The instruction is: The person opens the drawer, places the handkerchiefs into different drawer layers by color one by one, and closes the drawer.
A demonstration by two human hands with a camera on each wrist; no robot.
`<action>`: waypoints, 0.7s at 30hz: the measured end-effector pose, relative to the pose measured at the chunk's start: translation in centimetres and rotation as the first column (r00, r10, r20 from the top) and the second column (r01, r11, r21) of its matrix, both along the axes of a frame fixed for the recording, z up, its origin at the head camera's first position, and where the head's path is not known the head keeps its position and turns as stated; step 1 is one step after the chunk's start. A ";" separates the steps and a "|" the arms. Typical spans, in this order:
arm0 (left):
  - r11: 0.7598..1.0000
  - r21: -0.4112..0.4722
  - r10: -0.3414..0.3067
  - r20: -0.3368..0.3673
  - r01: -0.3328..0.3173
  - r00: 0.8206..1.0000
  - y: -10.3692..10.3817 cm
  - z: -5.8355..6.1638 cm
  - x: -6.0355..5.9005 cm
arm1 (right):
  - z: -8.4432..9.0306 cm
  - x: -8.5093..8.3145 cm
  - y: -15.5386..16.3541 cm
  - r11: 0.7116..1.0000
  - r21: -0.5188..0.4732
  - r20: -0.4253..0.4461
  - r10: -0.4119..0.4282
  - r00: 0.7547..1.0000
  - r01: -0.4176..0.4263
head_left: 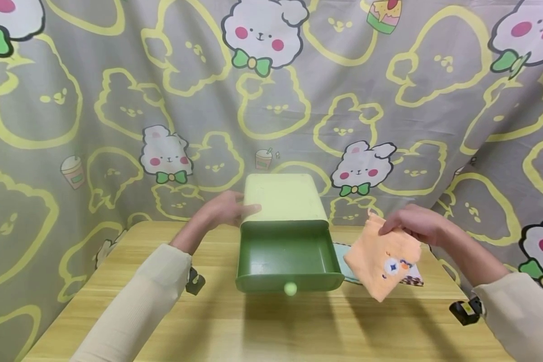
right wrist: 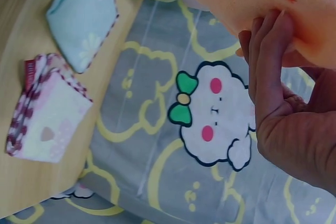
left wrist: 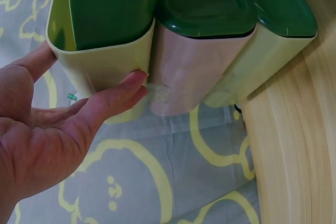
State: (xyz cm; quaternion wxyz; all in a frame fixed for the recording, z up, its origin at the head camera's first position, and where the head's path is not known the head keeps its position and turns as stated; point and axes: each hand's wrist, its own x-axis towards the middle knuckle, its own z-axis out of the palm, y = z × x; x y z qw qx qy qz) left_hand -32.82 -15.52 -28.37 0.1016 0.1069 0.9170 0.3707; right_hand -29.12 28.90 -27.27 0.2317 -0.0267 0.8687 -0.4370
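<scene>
A drawer unit with a pale yellow-green top casing stands on the table, its green top drawer pulled out and its bare floor showing. My left hand rests on the casing's left edge, thumb on top and fingers along the side. In the left wrist view those fingers lie fairly straight against the side wall. To the right of the unit, my right hand pinches an orange small towel with an embroidered animal face. The towel hangs in front of other folded cloths and partly hides them in the head view.
Below the top casing are a pink tier and another pale green tier with green drawers. A light blue folded cloth and a white-pink one with checked trim lie on the wooden table. A patterned curtain hangs behind.
</scene>
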 end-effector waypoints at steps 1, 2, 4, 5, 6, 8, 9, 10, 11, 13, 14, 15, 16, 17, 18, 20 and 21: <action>1.000 -0.003 -0.001 -0.002 0.001 1.000 0.0 0.0 0.0 | 0.4 0.0 -0.1 1.000 -0.003 0.000 0.005 1.000 -0.005; 1.000 -0.003 -0.002 -0.002 0.002 1.000 0.0 0.0 0.0 | 0.7 0.0 -0.2 1.000 -0.012 0.002 0.005 1.000 -0.005; 1.000 -0.002 -0.001 -0.001 0.001 1.000 0.0 0.0 0.0 | 1.5 0.1 -0.4 1.000 -0.026 0.007 -0.001 1.000 0.001; 1.000 -0.004 -0.001 -0.002 0.001 1.000 0.0 0.0 0.0 | 1.8 0.1 -0.5 0.999 -0.034 0.007 -0.001 1.000 0.002; 1.000 -0.001 -0.002 0.000 0.002 1.000 0.0 0.0 0.0 | 2.1 0.1 -0.6 0.999 -0.041 0.006 -0.005 1.000 0.005; 1.000 0.006 -0.002 0.004 0.002 1.000 0.0 0.0 -0.1 | 2.7 0.1 -0.8 0.999 -0.052 -0.002 -0.016 1.000 0.016; 1.000 0.006 -0.002 0.003 0.002 1.000 0.0 0.0 0.0 | 3.0 0.2 -0.9 0.998 -0.052 -0.009 -0.025 1.000 0.025; 1.000 0.003 -0.005 0.000 0.005 1.000 0.0 0.0 -0.1 | 3.3 0.2 -1.0 0.998 -0.053 -0.018 -0.032 0.999 0.031; 1.000 0.002 -0.007 -0.002 0.007 1.000 -0.1 0.0 -0.1 | 3.5 0.2 -1.1 0.998 -0.054 -0.028 -0.033 0.999 0.031; 1.000 -0.007 -0.009 -0.008 0.009 1.000 -0.1 0.0 -0.1 | 4.0 0.3 -1.4 0.997 -0.060 -0.047 -0.051 0.998 0.048; 1.000 -0.010 -0.010 -0.009 0.010 1.000 -0.1 0.0 -0.2 | 4.2 0.4 -1.5 0.997 -0.062 -0.056 -0.058 0.997 0.054; 1.000 -0.015 -0.011 -0.011 0.010 1.000 -0.1 0.0 -0.2 | 4.4 0.4 -1.6 0.996 -0.067 -0.064 -0.064 0.996 0.059; 1.000 -0.017 -0.011 -0.010 0.011 1.000 -0.1 -0.1 -0.2 | 4.6 0.4 -1.8 0.995 -0.074 -0.070 -0.068 0.995 0.063; 1.000 -0.013 -0.010 -0.006 0.010 1.000 -0.1 -0.1 -0.2 | 4.9 0.4 -1.9 0.995 -0.082 -0.074 -0.066 0.995 0.060; 1.000 -0.016 -0.009 -0.005 0.009 1.000 -0.1 -0.1 -0.3 | 5.1 0.4 -2.0 0.994 -0.092 -0.078 -0.070 0.994 0.063; 1.000 -0.019 -0.008 -0.005 0.008 1.000 -0.1 -0.1 -0.3 | 5.5 0.5 -2.3 0.991 -0.116 -0.087 -0.070 0.994 0.060; 1.000 -0.025 -0.009 -0.008 0.009 1.000 -0.1 -0.1 -0.3 | 5.7 0.5 -2.4 0.990 -0.128 -0.089 -0.069 0.994 0.057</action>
